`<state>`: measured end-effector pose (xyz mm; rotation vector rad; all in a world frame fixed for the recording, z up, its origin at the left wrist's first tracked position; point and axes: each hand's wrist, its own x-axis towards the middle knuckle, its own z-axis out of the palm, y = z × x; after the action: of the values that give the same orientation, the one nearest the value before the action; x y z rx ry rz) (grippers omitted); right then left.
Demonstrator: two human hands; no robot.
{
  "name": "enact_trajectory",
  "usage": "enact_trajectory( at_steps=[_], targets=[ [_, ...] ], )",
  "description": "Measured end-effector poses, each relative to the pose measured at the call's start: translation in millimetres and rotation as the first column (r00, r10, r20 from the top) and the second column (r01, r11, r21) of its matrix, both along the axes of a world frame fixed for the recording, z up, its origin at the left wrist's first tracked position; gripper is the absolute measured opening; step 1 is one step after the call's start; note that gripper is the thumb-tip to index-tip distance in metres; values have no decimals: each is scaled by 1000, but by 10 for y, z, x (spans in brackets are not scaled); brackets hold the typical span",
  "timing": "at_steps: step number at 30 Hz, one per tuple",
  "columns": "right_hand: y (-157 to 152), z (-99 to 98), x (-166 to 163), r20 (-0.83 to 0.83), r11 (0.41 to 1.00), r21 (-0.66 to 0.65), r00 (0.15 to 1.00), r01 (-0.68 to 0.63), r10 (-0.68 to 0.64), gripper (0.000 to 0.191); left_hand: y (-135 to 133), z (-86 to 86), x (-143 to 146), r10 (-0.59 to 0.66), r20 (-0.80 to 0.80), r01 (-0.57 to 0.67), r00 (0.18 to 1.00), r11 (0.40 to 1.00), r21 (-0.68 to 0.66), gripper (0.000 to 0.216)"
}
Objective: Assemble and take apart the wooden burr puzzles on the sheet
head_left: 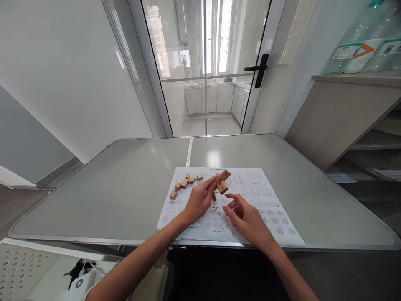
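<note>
Pinched in the fingers of my left hand (200, 201) are notched wooden puzzle pieces (222, 184), one long bar crossed with another whose end points toward me. They are raised over a printed sheet (275, 221) with small diagrams. Just to the right and lower, my right hand (242, 213) has its thumb and fingers apart, holding nothing and not touching the pieces. More loose wooden pieces (184, 184) lie at the sheet's upper left. My fingers hide part of the held pieces.
A grey folding table (131, 188) with a centre seam carries the sheet. Beyond it stands a glass door with a black handle (260, 70). Shelves (351, 90) with large plastic bottles (360, 50) stand at right. A white perforated cart (31, 267) sits at lower left.
</note>
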<state>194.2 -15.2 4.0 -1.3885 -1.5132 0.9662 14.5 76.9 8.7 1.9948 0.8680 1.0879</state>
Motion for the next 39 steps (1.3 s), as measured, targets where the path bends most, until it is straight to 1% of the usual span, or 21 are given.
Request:
enact_trajectory(
  at_steps=[2, 5, 7, 10, 13, 15, 18, 20, 22, 24, 25, 26, 27, 28, 29, 30, 31, 33, 35, 36, 39],
  targets=[
    [83, 29, 7, 69, 999, 55, 998, -2, -2, 38, 32, 37, -3, 58, 125, -40, 990, 988, -147, 45],
    [246, 25, -9, 208, 985, 170, 978, -8, -28, 38, 101, 57, -22, 107, 253, -40, 961, 966, -256, 46],
    [366, -12, -45, 294, 977, 208, 955, -34, -30, 54, 149, 47, -42, 119, 304, -26, 945, 956, -293, 46],
    [537, -81, -143, 403, 982, 168, 915, -86, 11, 78, 210, 17, -73, 142, 372, 2, 917, 932, -361, 46],
    [679, -115, -271, 485, 980, 165, 874, -107, 14, 92, 248, -4, -97, 187, 422, 7, 887, 908, -418, 42],
    [746, -107, -343, 506, 969, 200, 862, -143, 23, 87, 256, -2, -106, 209, 434, -1, 876, 902, -432, 41],
    [806, -69, -369, 489, 948, 245, 870, -202, 59, 65, 237, 19, -103, 193, 397, -17, 897, 914, -406, 46],
    [832, -43, -304, 462, 944, 256, 884, -209, 70, 60, 208, 31, -92, 173, 338, -49, 925, 937, -345, 49],
    [860, -23, -166, 425, 950, 260, 904, -172, 47, 66, 174, 31, -81, 153, 260, -91, 954, 968, -235, 48],
    [888, -1, 25, 340, 968, 249, 939, -42, -47, 71, 143, 18, -80, 137, 168, -129, 976, 990, -54, 43],
    [898, 13, 128, 261, 974, 225, 961, 34, -94, 72, 131, 8, -84, 129, 121, -138, 984, 988, 63, 40],
    [902, 32, 229, 151, 979, 177, 981, 96, -123, 73, 121, -2, -91, 126, 76, -138, 989, 972, 190, 38],
    [898, 54, 321, 10, 985, 95, 990, 141, -143, 71, 114, -10, -101, 123, 35, -127, 992, 941, 313, 37],
    [884, 78, 400, -152, 986, -5, 975, 165, -163, 67, 109, -17, -111, 120, 0, -109, 993, 902, 418, 38],
    [862, 104, 462, -308, 991, -71, 942, 117, -134, 60, 106, -22, -121, 120, -30, -89, 992, 862, 499, 41],
    [834, 128, 505, -446, 994, -91, 890, 54, -89, 53, 106, -24, -130, 124, -54, -73, 991, 828, 556, 45],
    [802, 148, 531, -543, 994, -99, 839, -49, -13, 50, 107, -24, -137, 134, -72, -65, 988, 802, 594, 48],
    [742, 169, 537, -673, 981, -109, 739, -161, 47, 46, 111, -20, -144, 158, -99, -60, 983, 771, 634, 51],
    [704, 160, 513, -740, 969, -111, 670, -219, 66, 43, 114, -18, -143, 176, -123, -52, 977, 751, 659, 52],
    [697, 147, 499, -756, 964, -116, 651, -239, 70, 43, 115, -19, -141, 181, -138, -43, 974, 742, 669, 51],
    [708, 92, 476, -746, 950, -152, 662, -271, 70, 47, 116, -34, -139, 196, -197, -8, 961, 729, 684, 48]
  ],
)
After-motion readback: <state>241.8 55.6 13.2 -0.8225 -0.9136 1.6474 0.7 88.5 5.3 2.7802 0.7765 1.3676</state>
